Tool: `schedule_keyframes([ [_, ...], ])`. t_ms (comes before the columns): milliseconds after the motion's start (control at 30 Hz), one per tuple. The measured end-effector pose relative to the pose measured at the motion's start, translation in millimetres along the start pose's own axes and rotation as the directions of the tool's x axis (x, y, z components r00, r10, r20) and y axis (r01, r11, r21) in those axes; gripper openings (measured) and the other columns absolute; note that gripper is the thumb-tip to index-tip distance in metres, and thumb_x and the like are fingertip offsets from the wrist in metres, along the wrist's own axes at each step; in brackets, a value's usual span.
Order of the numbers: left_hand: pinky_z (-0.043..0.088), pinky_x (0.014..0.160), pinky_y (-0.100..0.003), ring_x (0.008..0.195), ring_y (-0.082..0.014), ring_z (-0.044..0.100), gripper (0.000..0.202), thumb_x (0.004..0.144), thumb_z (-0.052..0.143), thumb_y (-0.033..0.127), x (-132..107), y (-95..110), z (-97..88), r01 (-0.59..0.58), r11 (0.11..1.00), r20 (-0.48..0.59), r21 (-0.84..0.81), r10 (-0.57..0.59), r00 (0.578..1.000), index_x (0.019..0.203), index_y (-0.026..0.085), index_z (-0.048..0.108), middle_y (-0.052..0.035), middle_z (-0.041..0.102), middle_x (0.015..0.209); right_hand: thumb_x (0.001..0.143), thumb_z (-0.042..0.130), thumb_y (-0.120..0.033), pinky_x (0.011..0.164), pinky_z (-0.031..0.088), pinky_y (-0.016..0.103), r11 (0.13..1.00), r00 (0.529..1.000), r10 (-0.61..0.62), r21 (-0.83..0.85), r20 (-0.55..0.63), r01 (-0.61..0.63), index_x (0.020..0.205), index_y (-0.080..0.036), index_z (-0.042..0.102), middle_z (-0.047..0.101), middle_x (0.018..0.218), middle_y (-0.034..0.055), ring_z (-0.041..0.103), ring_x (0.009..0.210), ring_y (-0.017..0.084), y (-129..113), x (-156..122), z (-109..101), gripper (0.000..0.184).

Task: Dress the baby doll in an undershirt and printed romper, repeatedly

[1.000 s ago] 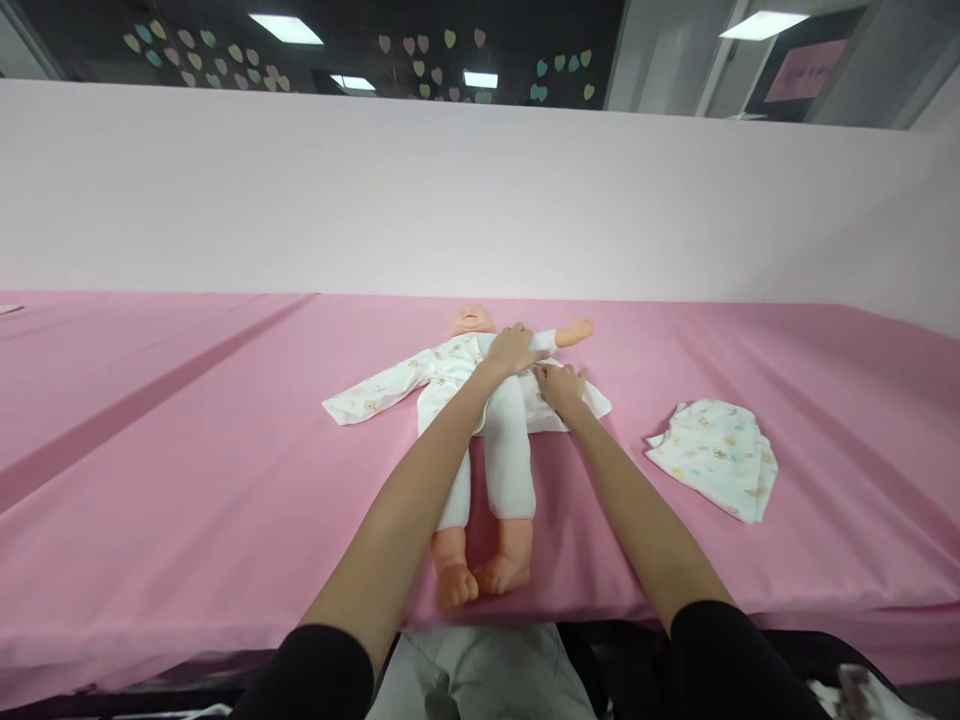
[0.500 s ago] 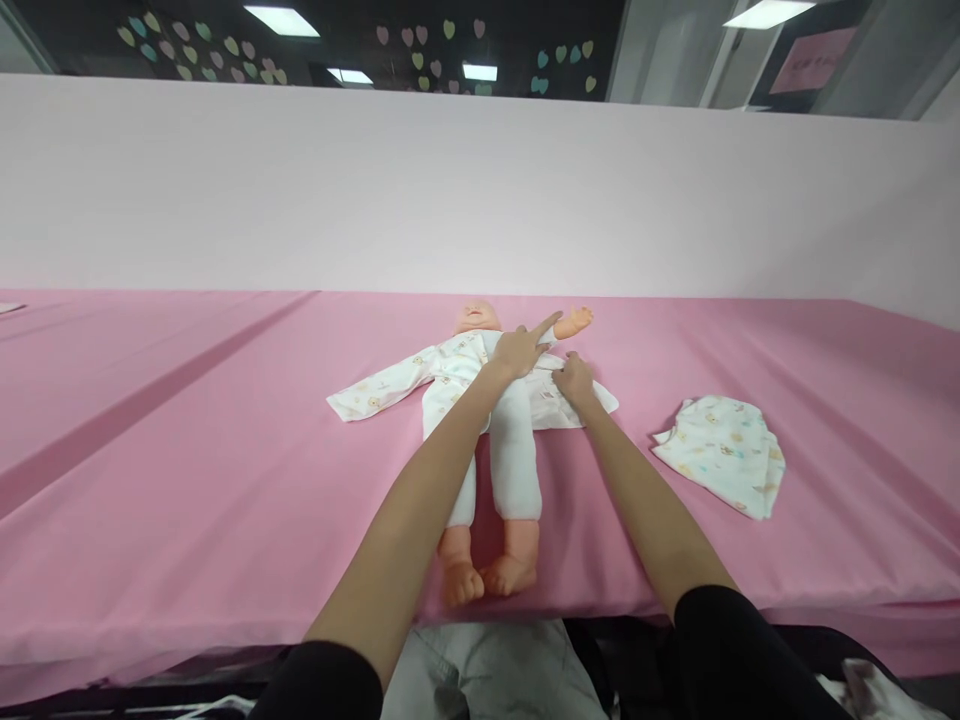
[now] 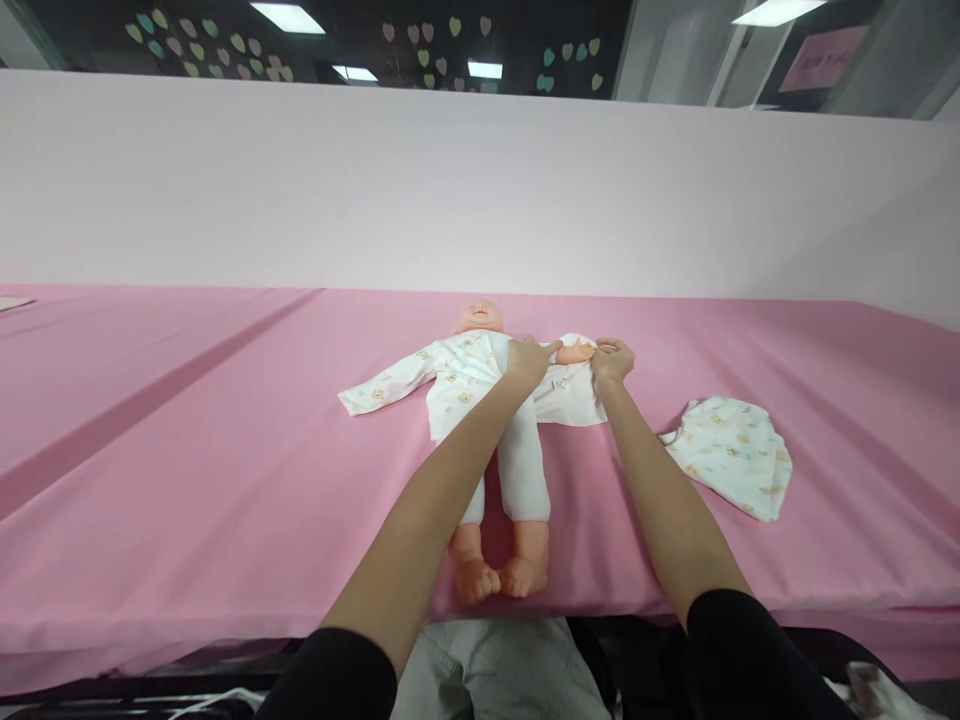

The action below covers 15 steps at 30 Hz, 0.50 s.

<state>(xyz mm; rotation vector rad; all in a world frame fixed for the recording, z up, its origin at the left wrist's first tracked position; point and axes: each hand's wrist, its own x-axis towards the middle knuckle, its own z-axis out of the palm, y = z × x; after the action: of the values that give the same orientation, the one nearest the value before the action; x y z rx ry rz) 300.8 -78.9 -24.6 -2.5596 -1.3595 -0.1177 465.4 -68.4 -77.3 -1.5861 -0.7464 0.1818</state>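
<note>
Nearer than both hands, the doll's (image 3: 526, 470) feet point at the person. A cloth (image 3: 731, 455) lies right of the right hand (image 3: 613, 360), which pinches the shirt (image 3: 457, 375) flap. The left hand (image 3: 529, 358) rests open on its chest.

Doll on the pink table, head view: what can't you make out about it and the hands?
All in the head view:
- Chest of the doll: covered by the left hand and its forearm.
- Whether either hand grips the doll's hand or the jacket: the fingers are too small to tell, and the right hand curls over the spot.
- Print on the jacket and on the folded cloth: too small.
- Pink sign, top right: blurred.
</note>
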Motion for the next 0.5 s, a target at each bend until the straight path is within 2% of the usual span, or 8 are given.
schedule_keyframes([
  [133, 0.04, 0.078, -0.038, 0.099, -0.0268, 0.055, 0.053, 0.086, 0.034, 0.01, -3, -1, 0.3, 0.025, 1.0, 0.021, 0.007, -0.025, 0.999, 0.132, 0.036, 0.039, -0.0116, 0.059, 0.102, 0.054, 0.054, -0.014, 0.06, 0.048, 0.025, 1.0, 0.999, 0.007, 0.03, -0.033, -0.006, 0.078, -0.013, 0.062, 0.063, 0.072, 0.0028, 0.059, 0.065, 0.016, -14, 0, -3, 0.026],
  [267, 0.039, 0.076, -0.037, 0.098, -0.0266, 0.055, 0.053, 0.087, 0.033, 0.011, -3, -2, 1.1, 0.04, 0.999, 0.017, -0.001, -0.04, 0.999, 0.134, 0.036, 0.037, -0.0112, 0.059, 0.099, 0.051, 0.055, -0.012, 0.067, 0.047, 0.026, 0.987, 0.987, -0.158, -0.043, -0.001, 0.158, 0.066, -0.015, 0.061, 0.062, 0.068, 0.0018, 0.058, 0.068, 0.017, -28, -5, -11, 0.016],
  [500, 0.037, 0.079, -0.038, 0.102, -0.0267, 0.052, 0.056, 0.086, 0.034, 0.011, 2, -2, 4.6, 0.06, 0.998, 0.037, 0.007, -0.06, 0.998, 0.135, 0.037, 0.034, -0.012, 0.06, 0.103, 0.052, 0.055, -0.016, 0.07, 0.048, 0.029, 0.954, 0.956, -0.27, -0.1, 0.114, 0.282, 0.07, -0.016, 0.062, 0.064, 0.072, 0.0029, 0.059, 0.072, 0.019, -32, -3, -19, 0.019],
])
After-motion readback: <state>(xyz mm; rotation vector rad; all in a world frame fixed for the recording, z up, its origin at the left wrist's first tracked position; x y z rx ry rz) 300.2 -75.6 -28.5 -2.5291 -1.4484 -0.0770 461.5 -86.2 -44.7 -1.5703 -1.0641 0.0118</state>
